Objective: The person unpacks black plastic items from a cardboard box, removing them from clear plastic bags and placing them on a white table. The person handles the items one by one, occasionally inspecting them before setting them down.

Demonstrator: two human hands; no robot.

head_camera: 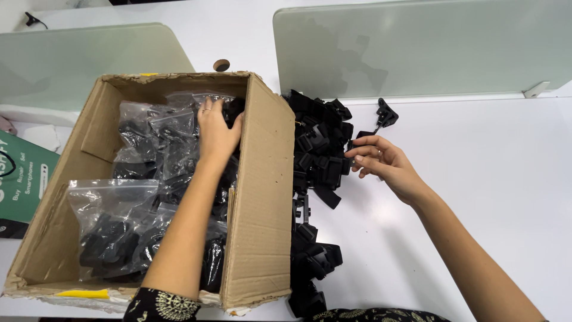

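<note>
Left hand spread flat on clear bags of black plastic parts inside the open cardboard box, right hand pinching a small black clip beside the loose clip pile on the white tabletop

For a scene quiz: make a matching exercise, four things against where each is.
Things:
1. left hand
2. right hand
3. clear bags of black parts
4. lone black part

Places:
A. on the white table, apart from the pile, by the glass divider
B. lying in the cardboard box
C. reaching down into the box, on the bags
D. at the edge of the loose black pile, right of the box

Pairs: 1-C, 2-D, 3-B, 4-A
</note>
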